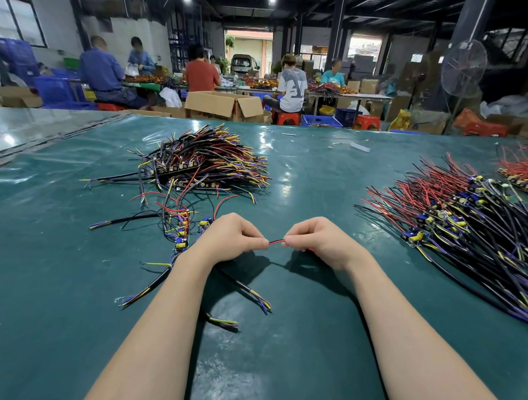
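A short stretch of red and black wire (277,242) runs between my two hands just above the green table (301,183). My left hand (232,238) pinches one end of it with curled fingers. My right hand (313,238) pinches the other end, and the rest of the wire is hidden in my palm. A black cable with yellow and purple leads (248,290) comes out from under my left wrist and lies on the table.
A tangled pile of wired parts (204,160) lies at the far left-centre, with loose ones (180,229) beside my left hand. A neat row of red, black and purple wire sets (455,223) fills the right side. Several people sit at benches behind, among cardboard boxes (223,105).
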Motion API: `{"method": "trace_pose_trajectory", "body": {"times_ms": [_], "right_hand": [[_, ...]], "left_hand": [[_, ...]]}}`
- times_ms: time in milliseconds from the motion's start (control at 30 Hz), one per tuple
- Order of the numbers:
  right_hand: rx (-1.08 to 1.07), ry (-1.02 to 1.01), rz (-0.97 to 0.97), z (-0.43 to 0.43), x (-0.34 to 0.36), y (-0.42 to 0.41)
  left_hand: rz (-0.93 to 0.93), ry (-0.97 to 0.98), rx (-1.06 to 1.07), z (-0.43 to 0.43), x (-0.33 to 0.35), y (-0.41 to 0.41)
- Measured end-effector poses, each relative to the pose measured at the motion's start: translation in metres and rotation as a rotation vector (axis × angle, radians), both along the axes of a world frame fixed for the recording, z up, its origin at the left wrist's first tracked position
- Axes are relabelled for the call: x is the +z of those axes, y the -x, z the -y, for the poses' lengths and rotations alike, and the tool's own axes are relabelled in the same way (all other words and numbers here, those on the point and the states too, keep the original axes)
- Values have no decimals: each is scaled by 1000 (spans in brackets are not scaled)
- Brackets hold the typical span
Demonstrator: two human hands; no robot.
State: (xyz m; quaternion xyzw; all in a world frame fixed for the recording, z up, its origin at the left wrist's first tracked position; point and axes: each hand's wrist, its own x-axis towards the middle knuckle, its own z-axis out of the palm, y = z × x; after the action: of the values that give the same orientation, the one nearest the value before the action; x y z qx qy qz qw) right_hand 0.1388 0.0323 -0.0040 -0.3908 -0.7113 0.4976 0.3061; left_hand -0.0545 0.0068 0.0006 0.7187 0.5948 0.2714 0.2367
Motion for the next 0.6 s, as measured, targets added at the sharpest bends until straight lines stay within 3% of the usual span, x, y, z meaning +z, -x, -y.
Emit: {"method": "trace_pose_trajectory", "body": {"times_ms": [133,333,600], "right_hand": [[51,28,-30,-1,0,-2],[-76,2,-61,-6,-1,-6],[68,157,-272,-7,2,-16]], "left_hand": [[-12,23,10,-1,0,0],[-72,28,58,-4,-3,-4],[-97,-8,104,-3,-4,-6]]}}
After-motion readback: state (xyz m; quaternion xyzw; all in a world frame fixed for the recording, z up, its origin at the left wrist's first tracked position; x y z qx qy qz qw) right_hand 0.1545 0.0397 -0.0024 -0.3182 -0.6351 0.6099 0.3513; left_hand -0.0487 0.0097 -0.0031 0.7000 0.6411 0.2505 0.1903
